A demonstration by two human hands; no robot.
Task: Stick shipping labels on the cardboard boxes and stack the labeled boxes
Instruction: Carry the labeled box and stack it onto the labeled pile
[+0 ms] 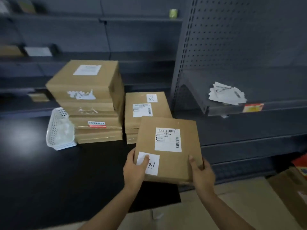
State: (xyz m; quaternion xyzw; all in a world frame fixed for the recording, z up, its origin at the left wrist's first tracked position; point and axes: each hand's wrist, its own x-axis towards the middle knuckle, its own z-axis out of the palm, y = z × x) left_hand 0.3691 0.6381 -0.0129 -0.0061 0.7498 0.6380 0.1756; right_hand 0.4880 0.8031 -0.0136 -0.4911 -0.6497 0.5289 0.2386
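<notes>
I hold a flat cardboard box (pixel 172 161) above the front edge of the dark table (pixel 49 171). It carries a barcode shipping label (pixel 167 140) and a small handwritten white sticker (pixel 152 165). My left hand (pixel 135 170) grips its left edge with the thumb on the sticker. My right hand (pixel 201 173) grips its right near corner. Behind it lies a short stack of labeled boxes (pixel 146 107). A taller stack of boxes (pixel 88 90) stands to the left. A loose pile of shipping labels (pixel 227 94) rests on the shelf at the right.
A white perforated plastic basket (pixel 59 130) with crumpled clear plastic leans beside the tall stack. Dark metal pegboard shelving (pixel 232 39) rises at the right and behind. Large cardboard cartons (pixel 289 193) sit on the floor at the lower right.
</notes>
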